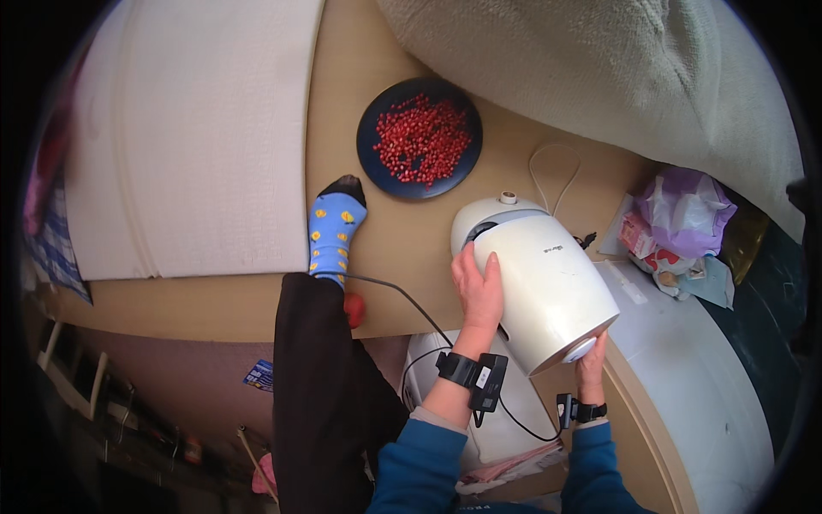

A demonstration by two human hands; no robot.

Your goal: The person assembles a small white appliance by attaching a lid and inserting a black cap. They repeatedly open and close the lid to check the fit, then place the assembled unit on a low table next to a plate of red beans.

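A white rounded household appliance [548, 287] with a grey band lies tilted between my two hands at the table's near edge; I cannot tell its exact kind. My left hand [476, 291] grips its left side, the fingers reaching up to a dark gap by the band. At its lower right end, my right hand [591, 368] holds it beside a white rounded part [580, 349]; some of those fingers are hidden behind the body. Beyond the appliance, a dark blue plate [370, 168] bears many red pomegranate seeds [419, 141].
My foot in a blue patterned sock [330, 236] rests on the wooden table [385, 300], with a red round object [354, 309] beside it. A white panel [197, 146] covers the left. Pale cloth [616, 68] lies at the back; a purple bag [685, 210] sits right.
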